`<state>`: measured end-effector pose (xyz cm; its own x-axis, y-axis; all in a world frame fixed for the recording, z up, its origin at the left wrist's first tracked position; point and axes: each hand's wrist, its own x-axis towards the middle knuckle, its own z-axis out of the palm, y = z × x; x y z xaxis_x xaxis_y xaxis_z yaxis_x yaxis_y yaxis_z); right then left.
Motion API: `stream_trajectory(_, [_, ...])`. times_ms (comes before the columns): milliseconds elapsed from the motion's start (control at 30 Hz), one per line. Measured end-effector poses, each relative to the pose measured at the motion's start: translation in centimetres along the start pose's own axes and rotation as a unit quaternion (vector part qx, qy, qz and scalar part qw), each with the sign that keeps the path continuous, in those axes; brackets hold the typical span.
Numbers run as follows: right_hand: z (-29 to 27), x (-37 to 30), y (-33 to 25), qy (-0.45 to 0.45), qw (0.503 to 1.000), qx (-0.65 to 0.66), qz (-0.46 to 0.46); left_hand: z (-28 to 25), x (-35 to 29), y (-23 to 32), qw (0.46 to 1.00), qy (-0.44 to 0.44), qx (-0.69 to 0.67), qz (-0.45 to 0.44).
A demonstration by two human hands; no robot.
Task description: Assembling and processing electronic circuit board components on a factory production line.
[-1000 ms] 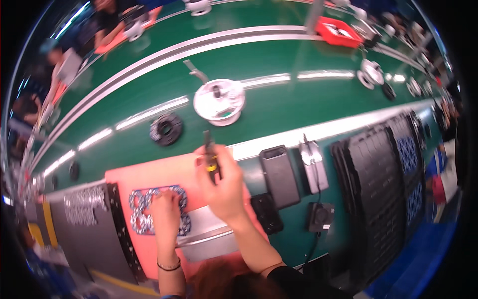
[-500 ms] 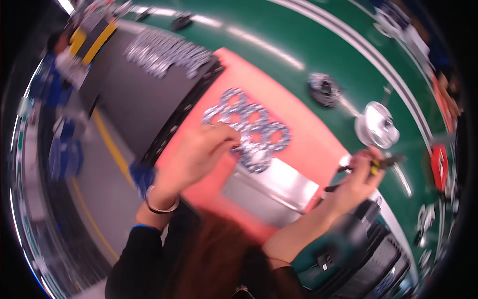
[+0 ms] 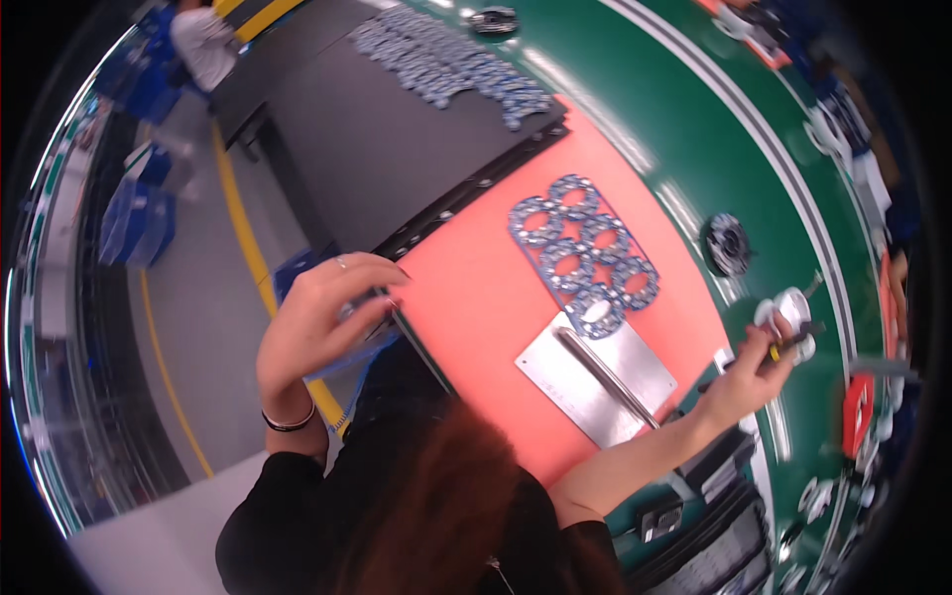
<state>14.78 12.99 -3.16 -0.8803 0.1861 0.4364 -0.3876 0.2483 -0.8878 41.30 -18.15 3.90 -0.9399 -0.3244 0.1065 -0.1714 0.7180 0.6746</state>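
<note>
A blue panel of several joined ring-shaped circuit boards [image 3: 586, 254] lies on the salmon-red mat [image 3: 466, 288]. Its near end overlaps a silver metal plate [image 3: 555, 372] that carries a raised round bar [image 3: 607, 375]. My left hand [image 3: 322, 312] hovers at the mat's left edge, away from the panel. Its fingers are bent, a gap shows between thumb and forefinger, and I see nothing held. Out past the mat's right side, my right hand [image 3: 752, 375] is closed round a small hand tool [image 3: 790, 343] with yellow and black parts. Its exact kind is unclear.
More ring boards [image 3: 451, 64] cover the far part of the dark grey table [image 3: 367, 139]. On the green surface [image 3: 684, 119] stand a dark round coil-like part [image 3: 729, 244] and a white round part [image 3: 790, 307]. A person [image 3: 203, 45] and blue bins [image 3: 139, 218] are at the left.
My left hand has left the ring-board panel and moved left to the mat's edge. My right hand still grips the tool out at the right. The whole view has turned and shifted.
</note>
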Motion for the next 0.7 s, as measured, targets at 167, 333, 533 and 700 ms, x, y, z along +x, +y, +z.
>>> stream_trajectory(167, [-1.3,-0.2,-3.1,-0.009,0.976,-0.181,-0.119,4.4,8.8,6.5,0.948,-0.067,-0.046,0.309])
stream_trajectory(333, [-8.1,3.4,-5.2,0.116,0.931,-0.270,-0.218,12.9,15.7,16.4,0.898,-0.120,-0.115,0.406])
stream_trajectory(533, [-16.4,14.3,-2.1,0.052,0.768,-0.580,-0.266,30.8,23.7,22.5,0.913,-0.133,-0.055,0.382])
stream_trajectory(700, [-20.0,20.5,4.5,-0.030,0.595,-0.723,-0.350,39.1,28.0,24.5,0.913,-0.102,-0.012,0.396])
